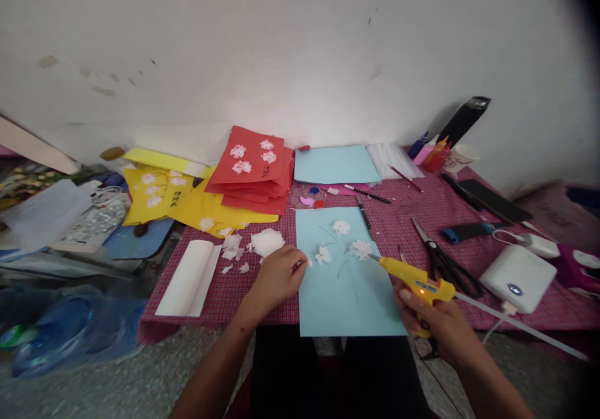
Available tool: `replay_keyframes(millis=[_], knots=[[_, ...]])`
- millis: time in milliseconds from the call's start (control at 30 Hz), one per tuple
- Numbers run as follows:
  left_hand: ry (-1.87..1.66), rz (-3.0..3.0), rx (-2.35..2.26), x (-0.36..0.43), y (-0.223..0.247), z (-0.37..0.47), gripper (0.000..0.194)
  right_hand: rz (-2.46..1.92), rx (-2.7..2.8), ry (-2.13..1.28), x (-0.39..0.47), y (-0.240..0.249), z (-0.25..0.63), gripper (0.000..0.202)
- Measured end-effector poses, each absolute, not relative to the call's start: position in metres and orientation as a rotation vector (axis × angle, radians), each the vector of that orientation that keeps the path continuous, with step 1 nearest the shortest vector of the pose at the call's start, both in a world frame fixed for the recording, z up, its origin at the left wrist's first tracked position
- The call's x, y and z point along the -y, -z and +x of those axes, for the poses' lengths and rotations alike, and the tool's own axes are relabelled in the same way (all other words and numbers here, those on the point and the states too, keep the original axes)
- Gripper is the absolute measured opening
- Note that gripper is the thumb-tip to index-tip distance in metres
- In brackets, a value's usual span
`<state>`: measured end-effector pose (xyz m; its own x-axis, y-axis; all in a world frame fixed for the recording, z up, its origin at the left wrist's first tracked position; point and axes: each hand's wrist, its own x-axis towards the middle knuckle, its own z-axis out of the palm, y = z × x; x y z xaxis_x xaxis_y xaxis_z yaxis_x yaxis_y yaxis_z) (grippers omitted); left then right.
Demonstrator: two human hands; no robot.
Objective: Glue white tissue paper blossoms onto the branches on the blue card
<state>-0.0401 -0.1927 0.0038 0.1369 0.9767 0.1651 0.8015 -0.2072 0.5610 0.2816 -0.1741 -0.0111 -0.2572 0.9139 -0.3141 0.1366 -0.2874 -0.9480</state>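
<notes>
My right hand (434, 319) grips a yellow hot glue gun (417, 278) with a lit orange light and a long glue stick out of its back. The gun's nozzle points at a white paper flower (360, 249) on a light blue sheet (323, 306); I cannot tell if they touch. Two more white flowers, one of them ragged (323, 254), lie on this sheet among thin drawn stems. My left hand (280, 276) is closed in a pinch at the sheet's left edge, with a small white paper piece (309, 261) at its fingertips. Beside it lie torn white tissue scraps (232, 247).
Red sheets (250, 169) and yellow sheets (154, 194) with flowers are stacked at the back left. A folded white paper (185, 278) lies front left. Black scissors (445, 259), a blue-handled cutter (469, 232) and a white power bank (518, 278) crowd the right. A wall rises behind.
</notes>
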Motion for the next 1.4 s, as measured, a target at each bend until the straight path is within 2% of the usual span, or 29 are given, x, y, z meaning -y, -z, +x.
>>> replay_keyframes(millis=[167,367,533,867,967,1133,1400], knots=[[-0.669,2.119,-1.733,0.180,-0.005,-0.043,0.016,-1.498,1.454,-1.449,0.181,0.001,0.284,0.037],[-0.545,2.213,-1.740,0.154,-0.008,-0.048,0.015,-1.526,1.491,-1.422,0.196,-0.006,0.272,0.037],[-0.574,2.206,-1.715,0.143,0.003,-0.048,0.014,-1.663,1.669,-1.412,0.186,-0.020,0.269,0.042],[-0.680,2.144,-1.680,0.144,0.015,-0.054,0.013,-1.534,2.199,-1.482,0.097,-0.065,0.224,0.036],[-0.692,2.116,-1.681,0.144,0.014,-0.056,0.012,-1.589,2.396,-1.377,0.088,-0.073,0.200,0.033],[-0.690,2.130,-1.670,0.145,0.013,-0.057,0.012,-1.406,2.714,-1.117,0.082,-0.087,0.173,0.025],[-0.685,2.142,-1.627,0.145,0.013,-0.058,0.013,-1.392,2.740,-1.131,0.075,-0.093,0.163,0.024]])
